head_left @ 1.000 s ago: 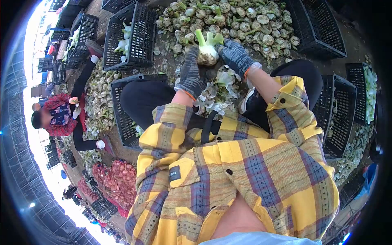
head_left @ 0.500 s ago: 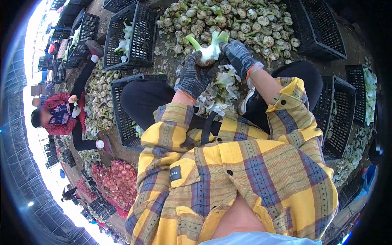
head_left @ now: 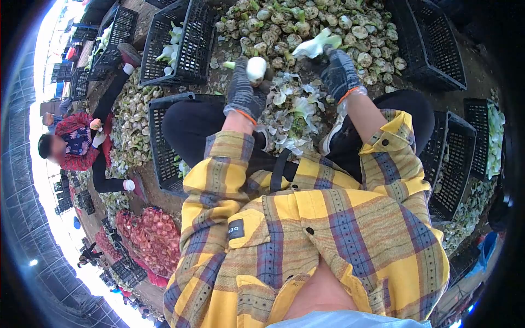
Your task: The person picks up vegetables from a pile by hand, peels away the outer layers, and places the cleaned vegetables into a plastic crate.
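Note:
My left hand (head_left: 244,90), in a grey knitted glove, is closed around a peeled white onion (head_left: 256,70); a green shoot pokes out to its left. In my gloved right hand (head_left: 337,74), a torn white-and-green outer layer (head_left: 317,45) is gripped at its right end, apart from the bulb. The right fingertips are partly hidden. Between my legs, below both hands, lies a heap of pale peelings (head_left: 295,109). Just beyond the hands spreads a large pile of unpeeled, sprouting onions (head_left: 361,33).
Black plastic crates stand left (head_left: 164,142), front left (head_left: 197,44), front right (head_left: 437,49) and right (head_left: 456,164). The front-left crate holds peeled bulbs. Another person (head_left: 76,139) sits at the left beside more bulbs. Red mesh sacks (head_left: 150,235) lie at lower left.
My hands have moved apart. The outer layer with its green tip has come off the bulb and is in my right hand; the onion, now smooth and white, stays in my left.

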### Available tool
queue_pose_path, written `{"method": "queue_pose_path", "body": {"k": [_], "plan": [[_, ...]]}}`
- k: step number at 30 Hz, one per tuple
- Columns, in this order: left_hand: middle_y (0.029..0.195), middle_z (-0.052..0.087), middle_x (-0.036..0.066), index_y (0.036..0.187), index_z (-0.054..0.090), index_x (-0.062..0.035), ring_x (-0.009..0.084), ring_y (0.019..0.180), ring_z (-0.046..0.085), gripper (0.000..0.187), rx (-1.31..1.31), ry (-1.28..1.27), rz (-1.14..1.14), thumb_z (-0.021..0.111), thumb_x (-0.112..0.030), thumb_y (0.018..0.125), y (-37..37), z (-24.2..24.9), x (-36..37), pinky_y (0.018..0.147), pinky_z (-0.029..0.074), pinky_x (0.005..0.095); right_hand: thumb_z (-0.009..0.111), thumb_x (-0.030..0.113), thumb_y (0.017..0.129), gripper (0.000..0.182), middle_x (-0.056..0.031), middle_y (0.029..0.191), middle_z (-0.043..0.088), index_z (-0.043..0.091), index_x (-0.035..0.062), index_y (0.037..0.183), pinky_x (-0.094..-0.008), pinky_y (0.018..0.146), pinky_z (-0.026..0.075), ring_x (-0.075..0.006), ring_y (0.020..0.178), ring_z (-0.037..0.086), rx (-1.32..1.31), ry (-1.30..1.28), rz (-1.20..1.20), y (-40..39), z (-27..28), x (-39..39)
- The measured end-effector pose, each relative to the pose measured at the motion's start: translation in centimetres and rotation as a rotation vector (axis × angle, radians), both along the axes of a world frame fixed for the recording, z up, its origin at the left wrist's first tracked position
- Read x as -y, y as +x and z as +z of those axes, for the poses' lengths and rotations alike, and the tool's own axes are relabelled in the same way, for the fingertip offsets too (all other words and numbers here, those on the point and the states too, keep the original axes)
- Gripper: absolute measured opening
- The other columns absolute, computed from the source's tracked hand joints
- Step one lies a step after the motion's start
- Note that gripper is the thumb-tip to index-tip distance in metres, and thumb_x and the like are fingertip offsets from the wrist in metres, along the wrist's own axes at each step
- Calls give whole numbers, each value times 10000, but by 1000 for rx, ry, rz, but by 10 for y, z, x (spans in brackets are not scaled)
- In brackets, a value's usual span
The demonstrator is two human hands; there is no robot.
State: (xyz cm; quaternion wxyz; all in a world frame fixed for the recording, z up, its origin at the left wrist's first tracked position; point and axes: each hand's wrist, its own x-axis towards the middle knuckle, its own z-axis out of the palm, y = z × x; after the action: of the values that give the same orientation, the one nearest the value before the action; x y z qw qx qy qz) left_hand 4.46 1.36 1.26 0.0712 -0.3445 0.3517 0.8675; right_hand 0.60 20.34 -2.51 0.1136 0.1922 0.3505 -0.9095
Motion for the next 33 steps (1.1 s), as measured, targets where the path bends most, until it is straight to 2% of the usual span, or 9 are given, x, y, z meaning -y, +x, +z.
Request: {"method": "queue_pose_path", "body": {"k": [2,4,6,8,10,12,13,15,33], "plan": [[806,594,71,909,526,-100,183,626,593,296,-23,-45,48,513,-381,816,-1,4,7,493,490,248,466,238,854,286,-144,900,605,542,0,993,-303,680,486,-215,800,593,-199,849,322,-13,-18,-8],[836,594,82,925,531,-91,195,667,599,314,-42,-106,59,518,-383,811,0,6,14,480,487,265,502,350,822,405,-201,966,583,537,13,1043,-317,770,455,-251,886,577,-844,645,541,5,-30,10],[867,594,93,942,536,-82,208,708,606,332,-66,-168,65,523,-385,806,-2,4,16,467,483,281,540,367,793,552,-229,1085,524,422,-20,1169,-339,897,384,-325,1012,515,-789,1420,1123,40,61,10],[874,599,105,949,544,-101,194,715,602,349,-118,-400,80,506,-420,813,-1,-4,16,530,495,300,559,387,787,562,-199,1065,546,430,-14,1159,-317,886,391,-284,1013,526,-901,1678,634,41,2,19],[820,610,68,900,571,-98,199,642,597,306,-184,-471,-48,489,-383,824,3,-7,18,573,485,313,572,396,781,565,-178,1024,563,439,-13,1148,-307,856,407,-263,967,541,-797,1398,646,22,8,18],[829,616,81,885,592,-62,204,694,595,363,-572,-1708,-381,468,-400,841,8,-8,14,629,468,319,585,405,775,568,-157,984,580,448,-11,1136,-297,826,422,-242,921,556,-687,1124,640,17,19,18],[855,618,99,908,598,-25,201,760,582,356,-403,-1252,-327,452,-347,865,14,3,7,696,446,313,599,461,736,599,-156,923,589,480,-14,1083,-305,750,450,-229,832,576,-499,981,708,17,23,21],[852,617,104,926,597,-19,187,779,571,341,-491,-1224,-345,446,-319,873,19,4,-4,709,437,304,617,510,704,594,-96,791,591,529,-10,977,-279,579,474,-138,619,566,-239,800,794,19,32,24],[794,607,109,893,603,-5,182,721,551,387,-637,-1259,-357,484,-370,847,17,-28,3,678,429,320,563,122,769,260,-94,910,613,570,-12,992,-268,750,446,-138,818,557,-431,849,809,22,12,18]]}}
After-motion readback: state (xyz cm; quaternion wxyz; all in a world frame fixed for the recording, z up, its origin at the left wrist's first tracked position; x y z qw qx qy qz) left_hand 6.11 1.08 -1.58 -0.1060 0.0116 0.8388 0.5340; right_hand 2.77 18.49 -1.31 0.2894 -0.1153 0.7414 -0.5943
